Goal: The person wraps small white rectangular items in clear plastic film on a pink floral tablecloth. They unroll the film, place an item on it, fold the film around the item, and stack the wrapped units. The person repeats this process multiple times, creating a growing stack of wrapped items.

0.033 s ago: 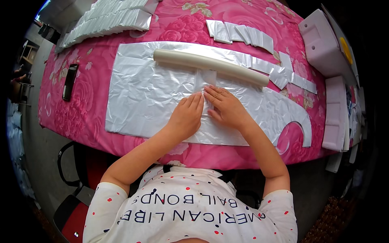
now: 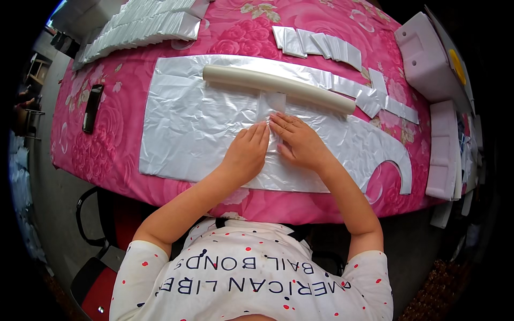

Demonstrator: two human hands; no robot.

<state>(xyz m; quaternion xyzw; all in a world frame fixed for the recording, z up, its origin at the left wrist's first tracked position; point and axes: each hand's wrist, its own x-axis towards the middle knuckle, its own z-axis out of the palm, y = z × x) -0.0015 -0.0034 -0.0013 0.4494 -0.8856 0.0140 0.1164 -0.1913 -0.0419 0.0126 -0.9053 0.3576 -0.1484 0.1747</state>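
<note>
A narrow folded strip of thin white plastic (image 2: 274, 100), like a folded bag, lies on a wide stack of flat silvery-white plastic bags (image 2: 187, 128). A curved cut-out shapes the stack's right end. My left hand (image 2: 247, 150) rests on the strip's left side, fingers stretched out side by side. From the right, my right hand (image 2: 300, 140) lies over the strip with its fingers extended and thumb a little apart. The fingertips of both hands nearly meet, covering part of the strip. Just beyond them a cream-coloured round tube (image 2: 278, 87) lies across the stack.
Several small folded plastic packets (image 2: 321, 45) lie in a row at the far side, with more folded pieces (image 2: 383, 99) to the right. A big pile of packets (image 2: 142, 27) stands far left. There are a black phone (image 2: 93, 108) and white foam boxes (image 2: 428, 53) on the pink tablecloth (image 2: 107, 155).
</note>
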